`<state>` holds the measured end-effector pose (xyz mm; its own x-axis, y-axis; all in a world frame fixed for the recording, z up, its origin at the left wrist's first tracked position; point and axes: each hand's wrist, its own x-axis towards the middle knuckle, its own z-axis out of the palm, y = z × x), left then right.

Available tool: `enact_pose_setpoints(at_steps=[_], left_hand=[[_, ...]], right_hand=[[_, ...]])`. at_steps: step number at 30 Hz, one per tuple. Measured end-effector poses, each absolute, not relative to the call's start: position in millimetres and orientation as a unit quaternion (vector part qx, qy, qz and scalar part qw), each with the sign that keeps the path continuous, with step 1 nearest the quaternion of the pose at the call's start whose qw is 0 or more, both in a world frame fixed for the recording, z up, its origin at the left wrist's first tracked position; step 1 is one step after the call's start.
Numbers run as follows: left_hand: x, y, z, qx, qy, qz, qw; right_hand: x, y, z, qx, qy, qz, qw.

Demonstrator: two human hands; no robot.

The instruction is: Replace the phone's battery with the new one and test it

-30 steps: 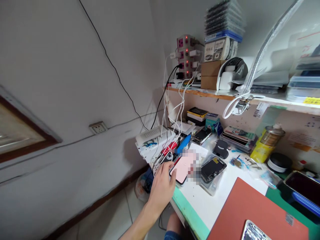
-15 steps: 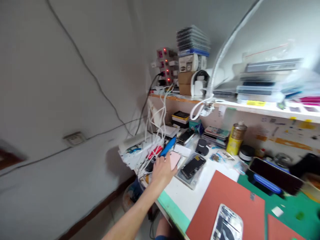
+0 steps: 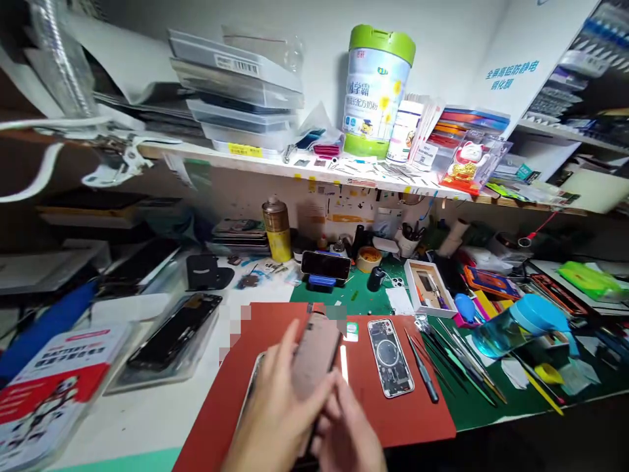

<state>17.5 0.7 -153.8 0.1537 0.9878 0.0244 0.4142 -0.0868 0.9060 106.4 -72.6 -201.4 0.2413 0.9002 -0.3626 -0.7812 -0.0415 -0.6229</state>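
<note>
My left hand (image 3: 275, 413) grips a pink phone (image 3: 314, 351) by its left side, its back turned up, above the red mat (image 3: 422, 410). From lower right my right hand (image 3: 351, 436) meets the phone's lower end, fingers curled against it. Under the hands lies another silver-edged phone (image 3: 253, 383), mostly hidden. A transparent phone back (image 3: 390, 357) lies flat on the mat just to the right.
Tweezers and thin tools (image 3: 457, 364) lie on the green mat to the right. A phone on a blue stand (image 3: 325, 267) and a yellow spray can (image 3: 276, 229) stand behind. A dismantled phone in a clear tray (image 3: 171, 341) is at left. Cluttered shelf (image 3: 319, 172) overhead.
The view swung right from the desk's left corner to its middle. My left hand carried the pink phone from the cable pile to above the red mat, and my right hand joined it.
</note>
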Motion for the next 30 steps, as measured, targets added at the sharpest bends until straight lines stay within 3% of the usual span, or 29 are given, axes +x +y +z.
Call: enact_pose_setpoints(at_steps=[4,7,10,14,20,26,30], left_hand=[[61.7,-13.4,-158.1,0.553,0.487,0.321,0.595],[80.6,-23.4,-163.5,0.356,0.424,0.31,0.773],[97.2,-34.1,-170.9,0.197,0.367,0.287,0.863],[112.4,-42.8,-180.9,0.148,0.375,0.319,0.858],[118.7,-48.7,-185.4,0.136,0.372,0.332,0.856],[120.2,-45.3,-187.6,0.103,0.345,0.326,0.874],[126.1,-43.1,-190.0,0.073,0.349,0.333,0.873]], right_hand=[[150.8,-75.6,-177.4,-0.371,0.021,0.564,0.738],[184.7,-90.2,-163.2,-0.398,0.012,0.573,0.716],[208.5,-103.5,-158.3,-0.411,-0.077,0.6,0.682],[222.5,-121.6,-180.6,-0.408,-0.184,0.623,0.641],[222.2,-137.2,-228.9,-0.462,-0.193,0.564,0.657],[228.3,-133.8,-221.6,-0.502,-0.129,0.553,0.652],[219.8,-136.5,-217.7,-0.584,-0.15,0.463,0.65]])
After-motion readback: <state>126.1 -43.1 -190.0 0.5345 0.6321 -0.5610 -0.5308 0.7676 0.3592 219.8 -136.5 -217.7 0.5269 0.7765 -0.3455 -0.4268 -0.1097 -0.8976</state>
